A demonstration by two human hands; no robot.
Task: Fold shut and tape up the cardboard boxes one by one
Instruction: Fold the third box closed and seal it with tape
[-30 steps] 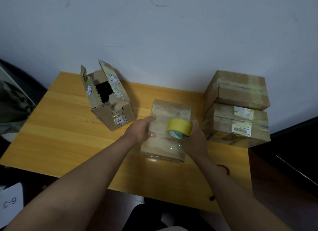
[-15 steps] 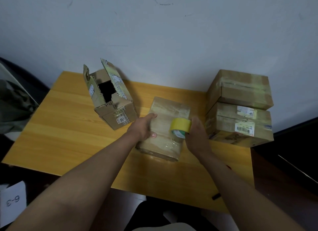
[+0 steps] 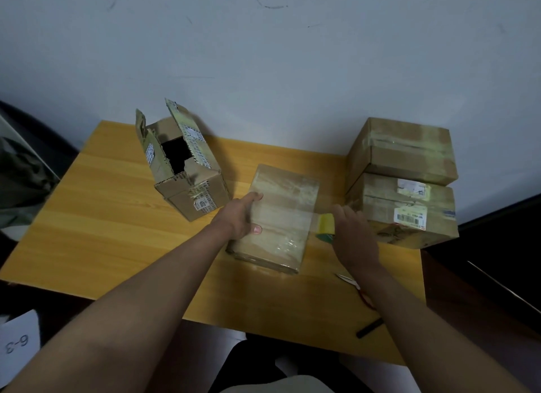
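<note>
Behind everything stands a pale wall (image 3: 292, 56) with a few dark scuffs, and against it a yellow wooden table (image 3: 111, 217) carries our work.

From the head view, we press our left hand (image 3: 241, 217) on the left edge of the flat box (image 3: 285, 214); the fingers lie straight along its top and the thumb rests on the lid. This box lies closed between our two hands, its top glossy with clear tape. Our right hand (image 3: 352, 234) grips the yellow tape roll (image 3: 325, 226) just beside the box's right edge, and a strip of tape runs from the roll across the lid. The two hands are apart, one on each side of the box.

Beyond our left hand stands an open box (image 3: 187, 170), tilted, with its flaps up. Beyond our right hand two taped boxes (image 3: 404, 182) sit stacked against the wall. Under our right forearm lie scissors (image 3: 349, 281), partly hidden, and nearer the table's front edge a dark pen (image 3: 369, 328).
</note>
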